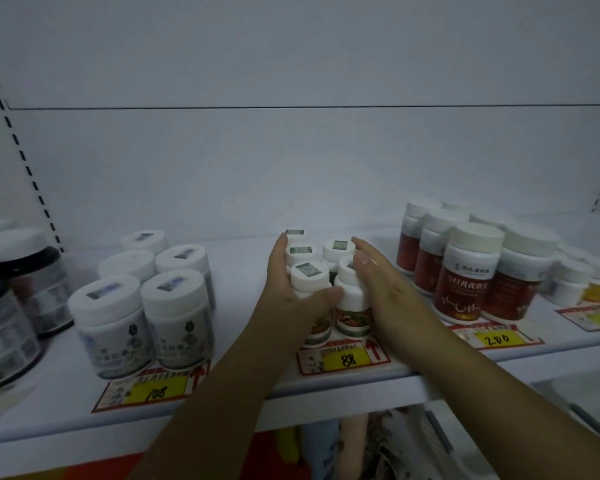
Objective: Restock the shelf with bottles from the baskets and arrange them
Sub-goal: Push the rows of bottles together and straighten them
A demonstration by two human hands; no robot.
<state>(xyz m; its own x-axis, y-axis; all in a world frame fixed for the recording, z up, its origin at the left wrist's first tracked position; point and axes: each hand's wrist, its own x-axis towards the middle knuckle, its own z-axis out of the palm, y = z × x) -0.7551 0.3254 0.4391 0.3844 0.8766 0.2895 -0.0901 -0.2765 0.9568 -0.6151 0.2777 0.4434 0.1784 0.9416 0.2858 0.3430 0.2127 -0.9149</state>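
Small bottles (309,275): a cluster with white caps and green-and-red labels is standing mid-shelf, just behind the "88" price tag (343,358); five caps are showing, and the near pair is sitting close to the front lip.
Left hand (291,289): is cupping the cluster's left side, fingers running along the far caps, thumb curling across the near-left cap.
Right hand (381,285): is pressing flat against the cluster's right side, fingers straight and together.
Tipping risk: both hands are meeting the bottles high, at cap level. Squeezing there could be rocking the near pair forward, and a bottle toppling that way would likely be going over the edge of the shelf (239,289).
Squeeze risk: pushing inward from both sides at once could be forcing a middle bottle out of line, far or near.
Red-labelled bottles (465,282): are standing near the right wrist; a wide pull-back of that hand could be knocking the front one.
Grey-labelled bottles (142,306): are standing well apart on the left, so are looking safe.
Below the shelf: blurred coloured shapes are showing; whether they are baskets, I cannot tell.
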